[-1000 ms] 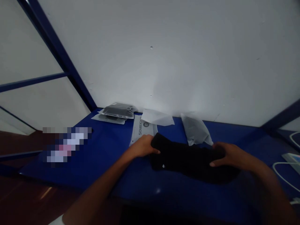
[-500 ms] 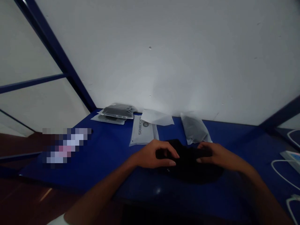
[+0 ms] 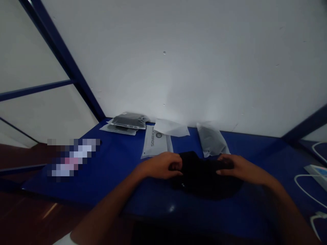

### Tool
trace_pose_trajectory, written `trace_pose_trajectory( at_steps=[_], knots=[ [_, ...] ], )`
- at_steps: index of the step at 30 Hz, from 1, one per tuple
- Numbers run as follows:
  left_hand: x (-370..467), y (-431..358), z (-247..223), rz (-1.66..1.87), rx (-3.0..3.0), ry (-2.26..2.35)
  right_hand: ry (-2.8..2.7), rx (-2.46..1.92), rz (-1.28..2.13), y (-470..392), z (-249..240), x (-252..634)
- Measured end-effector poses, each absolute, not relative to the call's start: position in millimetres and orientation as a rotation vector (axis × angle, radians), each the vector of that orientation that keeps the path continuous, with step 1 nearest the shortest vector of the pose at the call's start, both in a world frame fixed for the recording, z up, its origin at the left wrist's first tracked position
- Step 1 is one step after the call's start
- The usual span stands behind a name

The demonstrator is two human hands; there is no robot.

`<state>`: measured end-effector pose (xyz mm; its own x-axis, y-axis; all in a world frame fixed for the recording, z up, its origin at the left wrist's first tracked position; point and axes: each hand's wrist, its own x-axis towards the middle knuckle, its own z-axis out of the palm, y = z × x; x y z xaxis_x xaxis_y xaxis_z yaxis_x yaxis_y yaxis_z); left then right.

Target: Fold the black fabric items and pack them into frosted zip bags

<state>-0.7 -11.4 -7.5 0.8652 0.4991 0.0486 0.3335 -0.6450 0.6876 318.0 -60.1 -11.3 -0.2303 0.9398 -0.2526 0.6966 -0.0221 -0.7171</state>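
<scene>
A soft black cloth item [image 3: 204, 180], with a small white print near its left end, lies bunched on the blue table. Its exact kind is lost in the dark. My left hand [image 3: 162, 166] is closed at its left end, fingers curled and thumb against the cloth. At the right end, my right hand [image 3: 238, 168] pinches the fabric between thumb and fingers. Just behind the cloth lie a frosted zip bag with a printed logo [image 3: 155, 144] and another frosted bag [image 3: 213, 140] with something dark grey inside.
Two stacked bags with dark contents [image 3: 129, 120] rest at the table's back left. A white sheet [image 3: 171, 128] overlaps the logo bag. A pixelated item [image 3: 76, 156] lies left. White cables [image 3: 304, 190] and a device [image 3: 316, 173] are at right. A white wall [image 3: 163, 78] rises behind.
My left hand has shifted slightly left along the cloth, its fingers curling in more and uncovering the white print. My right hand has barely moved on the fabric.
</scene>
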Motion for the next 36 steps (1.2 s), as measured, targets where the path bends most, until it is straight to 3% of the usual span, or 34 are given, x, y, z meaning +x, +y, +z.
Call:
trace_pose_trajectory(
  at_steps=[4,9,16,22,25,29,36],
  knots=[
    [13,-17,-18,0.388,2.242,0.573,-1.799,-1.667,1.117,-61,-9,311],
    [19,-20,-23,0.411,2.285,0.607,-1.589,-1.543,1.387,-65,-2,300],
    [23,-22,-30,0.494,2.294,0.518,-1.406,-0.894,1.766,-64,-15,274],
    [19,-13,-29,0.786,2.095,0.991,-1.657,-0.798,1.754,-65,-22,261],
    [17,-14,-28,0.616,2.312,1.16,-1.725,-0.779,1.724,-67,-20,259],
    [15,-17,-26,0.409,2.353,1.105,-1.717,-0.765,1.696,-68,-20,258],
    [16,-16,-33,0.481,2.152,0.96,-1.614,-0.911,1.521,-65,-36,256]
  ],
)
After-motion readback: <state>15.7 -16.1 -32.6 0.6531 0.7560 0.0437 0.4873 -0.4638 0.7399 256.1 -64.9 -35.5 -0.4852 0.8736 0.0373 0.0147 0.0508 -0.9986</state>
